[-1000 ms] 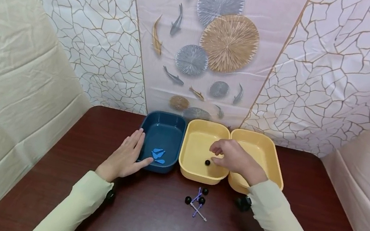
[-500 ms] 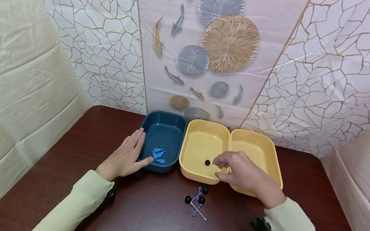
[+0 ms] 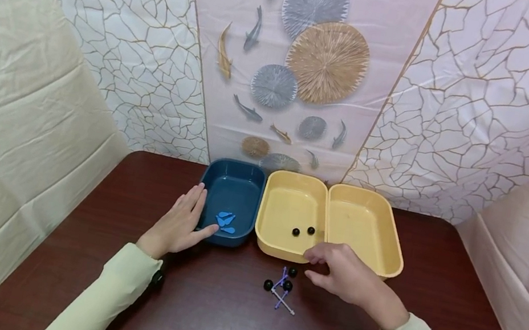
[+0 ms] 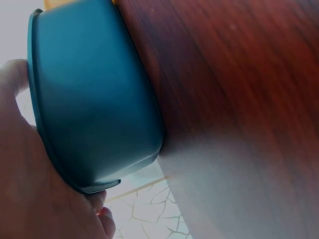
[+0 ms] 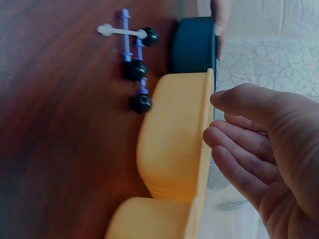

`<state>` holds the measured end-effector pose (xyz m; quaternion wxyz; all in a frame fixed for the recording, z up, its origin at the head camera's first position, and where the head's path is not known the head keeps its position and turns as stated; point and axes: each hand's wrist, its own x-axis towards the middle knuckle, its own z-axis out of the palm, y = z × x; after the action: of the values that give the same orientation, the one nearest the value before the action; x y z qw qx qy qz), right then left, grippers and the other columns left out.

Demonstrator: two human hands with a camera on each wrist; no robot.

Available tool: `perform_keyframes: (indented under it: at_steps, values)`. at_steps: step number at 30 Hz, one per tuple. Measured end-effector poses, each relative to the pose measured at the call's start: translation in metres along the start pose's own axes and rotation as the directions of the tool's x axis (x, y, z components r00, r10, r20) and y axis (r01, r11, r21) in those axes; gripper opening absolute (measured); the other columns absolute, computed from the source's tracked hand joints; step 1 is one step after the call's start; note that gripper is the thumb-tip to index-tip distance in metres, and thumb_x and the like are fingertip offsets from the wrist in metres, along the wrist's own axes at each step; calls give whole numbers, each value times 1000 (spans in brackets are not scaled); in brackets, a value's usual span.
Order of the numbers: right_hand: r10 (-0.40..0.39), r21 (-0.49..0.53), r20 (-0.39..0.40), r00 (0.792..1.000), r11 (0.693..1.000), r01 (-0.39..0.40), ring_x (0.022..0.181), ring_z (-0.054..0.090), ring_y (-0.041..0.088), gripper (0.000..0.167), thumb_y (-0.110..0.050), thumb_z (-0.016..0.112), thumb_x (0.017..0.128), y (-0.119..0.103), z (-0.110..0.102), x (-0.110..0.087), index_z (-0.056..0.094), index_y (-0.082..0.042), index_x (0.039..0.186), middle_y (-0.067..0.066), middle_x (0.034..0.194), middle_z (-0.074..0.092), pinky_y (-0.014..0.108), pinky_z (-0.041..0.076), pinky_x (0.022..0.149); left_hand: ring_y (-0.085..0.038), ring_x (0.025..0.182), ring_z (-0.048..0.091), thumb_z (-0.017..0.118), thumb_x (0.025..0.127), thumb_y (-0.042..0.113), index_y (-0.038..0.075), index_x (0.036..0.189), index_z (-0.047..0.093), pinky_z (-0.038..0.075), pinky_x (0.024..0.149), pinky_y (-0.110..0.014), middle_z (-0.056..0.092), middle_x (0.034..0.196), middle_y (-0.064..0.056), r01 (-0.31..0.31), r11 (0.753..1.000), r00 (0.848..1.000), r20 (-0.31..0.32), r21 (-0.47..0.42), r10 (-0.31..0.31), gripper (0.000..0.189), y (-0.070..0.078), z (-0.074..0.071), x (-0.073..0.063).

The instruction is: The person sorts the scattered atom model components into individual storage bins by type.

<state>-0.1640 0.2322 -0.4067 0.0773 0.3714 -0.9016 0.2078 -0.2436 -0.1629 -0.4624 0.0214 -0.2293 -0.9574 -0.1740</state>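
Observation:
My left hand [image 3: 177, 226] rests on the left rim of the dark blue tray [image 3: 235, 186], fingers straight and thumb along the near corner. Several small bright blue teardrop-shaped pieces [image 3: 224, 220] lie in that tray. In the right wrist view, my right hand [image 5: 264, 144] has loosely bent fingers and nothing between them. The head view has this hand at the near right corner of the middle yellow tray [image 3: 284, 205]. Two black balls, a left ball [image 3: 296, 232] and a right ball [image 3: 311, 231], sit inside the middle tray.
On the table before the middle tray lie purple rods [image 3: 281, 300], a white rod [image 3: 286, 305] and 3 black balls [image 3: 268, 285], close together. Another yellow tray [image 3: 359, 220] adjoins on the right. A patterned cloth [image 3: 270, 131] hangs behind the trays.
My right hand has drawn back from over the middle yellow tray toward the near side. A second black ball now shows in that tray. My left hand has stayed put.

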Motion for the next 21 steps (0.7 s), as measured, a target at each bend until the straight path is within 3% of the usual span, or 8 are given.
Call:
perform_keyframes:
  at_steps: [4, 13, 21]
  values:
    - [3, -3, -3, 1000, 1000, -3, 83, 75, 18, 22, -5, 86, 84, 1, 11, -7, 77, -3, 103, 5, 94, 79, 30, 64, 73, -43, 165, 13, 55, 103, 57, -8, 165, 16, 18, 132, -62, 9, 177, -24, -5, 1000, 1000, -5, 2, 5, 98, 1, -1, 0]
    - [66, -22, 31, 997, 998, -65, 87, 74, 16, 21, -7, 83, 87, 1, 35, -12, 77, -2, 107, 6, 100, 79, 31, 63, 77, -44, 165, 13, 55, 103, 57, -8, 165, 16, 17, 132, -62, 10, 177, -25, 2, 1000, 1000, -1, 4, -2, 98, 1, -2, 0]
    - [59, -78, 13, 998, 995, -58, 93, 76, 17, 25, -8, 84, 86, 5, 48, -11, 77, -1, 110, 7, 103, 80, 34, 64, 82, -44, 165, 13, 54, 103, 58, -8, 165, 16, 18, 132, -62, 10, 177, -24, 6, 1000, 1000, -1, 5, -6, 98, 1, -1, 0]
